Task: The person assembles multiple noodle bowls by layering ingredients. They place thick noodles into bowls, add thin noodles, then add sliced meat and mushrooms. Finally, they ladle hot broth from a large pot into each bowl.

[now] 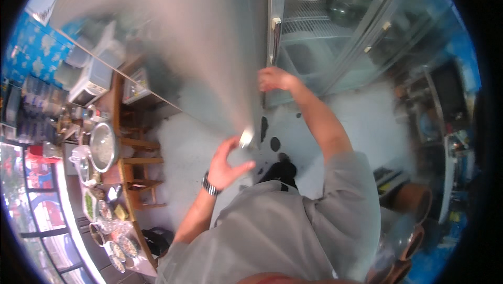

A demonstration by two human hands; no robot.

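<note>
A tall grey steel refrigerator door (209, 48) stands swung out in front of me and looks blurred. My left hand (228, 162), with a dark watch on the wrist, is open with its fingers spread just below the door's lower corner (245, 137), close to it. My right hand (275, 79) reaches forward with the fingers curled on the edge of the neighbouring glass door (314, 48), just under its long vertical handle (274, 40). Behind the glass are wire shelves with bowls (340, 12).
A wooden table (124, 171) on the left carries a large metal pot (102, 147), several bowls of food and a white microwave (91, 82). Dark stains (274, 143) mark the pale floor by my dark shoe (283, 171). Brown clay pots (414, 200) stand at the lower right.
</note>
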